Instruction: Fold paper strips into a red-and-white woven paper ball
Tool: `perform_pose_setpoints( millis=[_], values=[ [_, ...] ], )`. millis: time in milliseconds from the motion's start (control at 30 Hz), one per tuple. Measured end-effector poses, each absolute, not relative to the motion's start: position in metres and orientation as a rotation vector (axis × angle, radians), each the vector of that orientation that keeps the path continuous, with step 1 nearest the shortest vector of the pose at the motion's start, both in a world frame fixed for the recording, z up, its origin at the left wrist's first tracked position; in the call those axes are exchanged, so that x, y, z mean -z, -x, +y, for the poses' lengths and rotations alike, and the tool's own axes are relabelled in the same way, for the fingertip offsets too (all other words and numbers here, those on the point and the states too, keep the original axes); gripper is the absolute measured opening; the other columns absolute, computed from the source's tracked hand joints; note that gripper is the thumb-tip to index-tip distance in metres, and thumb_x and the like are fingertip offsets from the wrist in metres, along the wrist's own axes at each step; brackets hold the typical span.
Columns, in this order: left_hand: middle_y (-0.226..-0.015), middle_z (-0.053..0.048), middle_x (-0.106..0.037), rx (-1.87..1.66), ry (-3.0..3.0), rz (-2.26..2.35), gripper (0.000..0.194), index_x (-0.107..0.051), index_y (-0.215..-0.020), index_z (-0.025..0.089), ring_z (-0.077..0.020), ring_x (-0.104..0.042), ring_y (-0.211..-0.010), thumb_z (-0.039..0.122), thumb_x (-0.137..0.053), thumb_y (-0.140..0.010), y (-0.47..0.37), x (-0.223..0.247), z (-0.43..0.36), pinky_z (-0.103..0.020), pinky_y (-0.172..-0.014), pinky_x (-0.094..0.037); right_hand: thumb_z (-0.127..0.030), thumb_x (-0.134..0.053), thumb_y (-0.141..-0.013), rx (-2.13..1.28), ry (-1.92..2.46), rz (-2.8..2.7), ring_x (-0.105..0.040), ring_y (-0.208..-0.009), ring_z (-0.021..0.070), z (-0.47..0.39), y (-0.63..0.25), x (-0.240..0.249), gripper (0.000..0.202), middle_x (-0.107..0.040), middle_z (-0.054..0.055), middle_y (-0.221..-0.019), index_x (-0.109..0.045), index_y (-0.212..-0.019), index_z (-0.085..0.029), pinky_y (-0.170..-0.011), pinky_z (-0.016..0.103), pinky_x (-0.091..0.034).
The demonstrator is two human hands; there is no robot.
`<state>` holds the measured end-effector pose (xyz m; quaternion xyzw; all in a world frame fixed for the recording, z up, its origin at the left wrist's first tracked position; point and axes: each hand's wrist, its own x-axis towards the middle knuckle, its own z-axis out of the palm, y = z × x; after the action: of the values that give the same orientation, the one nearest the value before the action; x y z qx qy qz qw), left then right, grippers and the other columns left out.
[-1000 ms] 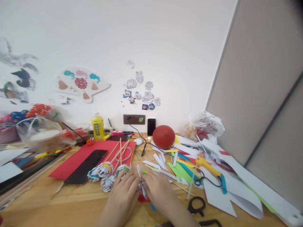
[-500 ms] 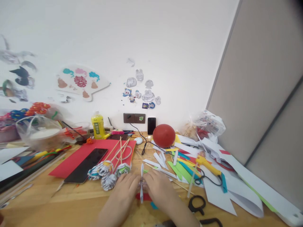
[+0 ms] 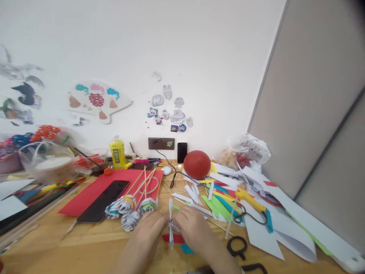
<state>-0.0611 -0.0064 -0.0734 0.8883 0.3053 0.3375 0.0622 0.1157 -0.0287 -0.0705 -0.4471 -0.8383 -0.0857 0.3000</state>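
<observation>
A narrow piece of folded white paper (image 3: pixel 171 207) stands on edge between my hands, low in the middle of the head view. My left hand (image 3: pixel 152 228) pinches it from the left with thumb and fingers together. From the other side my right hand (image 3: pixel 191 226) grips it in the same way, and the fingertips nearly meet at its centre. Under the paper lie a red paper strip (image 3: pixel 176 239) and a small blue paper scrap (image 3: pixel 187 249). Just left of my left hand rest several crumpled-paper flowers (image 3: pixel 131 220) on wooden sticks.
Scissors (image 3: pixel 237 247) lie right of my right arm. Beyond are a yellow glue gun (image 3: pixel 251 199), paper strips (image 3: pixel 212 205) and a red balloon (image 3: pixel 197 164). On the left are a red sheet (image 3: pixel 76 201), a dark phone (image 3: pixel 104 201) and a yellow bottle (image 3: pixel 117 152).
Both hands hold the folded paper in nearly the same place. Its lower end reaches slightly lower, and more of the red strip and blue scrap shows.
</observation>
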Motion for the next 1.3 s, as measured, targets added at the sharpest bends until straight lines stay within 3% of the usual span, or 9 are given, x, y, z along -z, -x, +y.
perform_pose_setpoints(
  millis=[67, 167, 367, 567, 767, 900, 1000, 1100, 1300],
  values=[
    [-0.089, -0.006, -0.068, -1.033, -2.479, 1.015, 0.017, -0.060, -0.095, 0.022, -0.0225, -0.062, -0.082, 0.022, -0.051, -0.081, 0.060, 0.074, -0.003, -0.035, -0.074, -0.049, -0.014, -0.050, -0.084, 0.131, 1.214, -2.191, -0.053, -0.080, 0.0199, -0.029, -0.118, 0.066, 0.009, -0.061, 0.005, -0.082, -0.058, -0.088, -0.017, -0.071, 0.032, -0.045],
    [-0.100, -0.009, -0.069, -1.054, -2.123, 1.100, 0.032, -0.060, -0.103, 0.019, -0.0252, -0.063, -0.090, 0.029, -0.062, -0.072, 0.056, 0.073, 0.002, -0.035, -0.079, -0.050, -0.011, -0.054, -0.080, -0.101, 1.220, -2.117, -0.049, -0.101, 0.0216, -0.034, -0.120, 0.060, 0.030, -0.058, 0.007, -0.105, -0.052, -0.109, -0.019, -0.089, 0.036, -0.041],
    [-0.078, -0.005, -0.070, -1.040, -1.669, 0.996, 0.022, -0.063, -0.089, 0.015, -0.0214, -0.066, -0.071, 0.026, -0.061, -0.070, 0.048, 0.075, 0.005, -0.030, -0.065, -0.052, -0.009, -0.058, -0.069, -0.475, 1.111, -1.962, -0.047, -0.107, 0.0210, -0.038, -0.118, 0.061, 0.053, -0.049, 0.007, -0.117, -0.044, -0.119, -0.023, -0.093, 0.036, -0.039],
    [-0.071, -0.003, -0.066, -1.185, -1.630, 0.947, 0.018, -0.060, -0.079, 0.016, -0.0193, -0.063, -0.066, 0.026, -0.066, -0.066, 0.051, 0.072, 0.008, -0.028, -0.060, -0.051, -0.016, -0.061, -0.073, -0.669, 1.208, -1.670, -0.057, -0.091, 0.0196, -0.027, -0.118, 0.069, 0.033, -0.060, 0.004, -0.101, -0.055, -0.105, -0.021, -0.082, 0.033, -0.044],
    [-0.093, -0.006, -0.066, -1.350, -2.010, 0.751, 0.014, -0.060, -0.080, 0.020, -0.0204, -0.062, -0.090, 0.010, -0.058, -0.070, 0.057, 0.075, 0.004, -0.030, -0.077, -0.050, -0.014, -0.061, -0.066, -0.550, 1.164, -1.446, -0.055, -0.097, 0.0226, -0.017, -0.117, 0.073, 0.032, -0.059, 0.007, -0.103, -0.060, -0.098, -0.020, -0.085, 0.035, -0.043],
    [-0.099, -0.006, -0.063, -1.402, -2.353, 0.744, 0.020, -0.060, -0.072, 0.021, -0.0179, -0.059, -0.093, 0.005, -0.049, -0.076, 0.058, 0.084, -0.001, -0.028, -0.081, -0.047, -0.034, -0.063, -0.069, -1.045, 1.068, -1.032, -0.062, -0.072, 0.0185, -0.015, -0.115, 0.071, 0.036, -0.064, 0.005, -0.088, -0.056, -0.101, -0.019, -0.071, 0.034, -0.048],
    [-0.100, -0.007, -0.061, -1.285, -2.461, 0.709, 0.025, -0.057, -0.067, 0.021, -0.0169, -0.059, -0.093, 0.002, -0.043, -0.076, 0.056, 0.086, -0.003, -0.025, -0.078, -0.047, -0.046, -0.069, -0.063, -1.247, 0.988, -0.958, -0.062, -0.064, 0.0173, -0.018, -0.111, 0.068, 0.040, -0.064, 0.002, -0.074, -0.060, -0.088, -0.017, -0.063, 0.029, -0.048],
    [-0.096, -0.006, -0.062, -1.180, -2.433, 0.705, 0.022, -0.057, -0.073, 0.021, -0.0172, -0.059, -0.091, 0.004, -0.043, -0.078, 0.052, 0.086, -0.001, -0.026, -0.078, -0.048, -0.046, -0.074, -0.057, -1.214, 0.979, -0.980, -0.061, -0.064, 0.0166, -0.018, -0.107, 0.068, 0.038, -0.064, 0.001, -0.070, -0.062, -0.078, -0.016, -0.061, 0.027, -0.047],
    [-0.088, -0.005, -0.063, -1.112, -2.025, 0.830, 0.010, -0.058, -0.084, 0.022, -0.0201, -0.062, -0.083, 0.017, -0.055, -0.075, 0.043, 0.099, 0.006, -0.030, -0.072, -0.053, -0.042, -0.068, -0.061, -1.176, 1.086, -0.907, -0.058, -0.055, 0.0144, -0.009, -0.109, 0.079, 0.030, -0.061, -0.001, -0.063, -0.060, -0.075, -0.016, -0.054, 0.025, -0.044]
  ],
)
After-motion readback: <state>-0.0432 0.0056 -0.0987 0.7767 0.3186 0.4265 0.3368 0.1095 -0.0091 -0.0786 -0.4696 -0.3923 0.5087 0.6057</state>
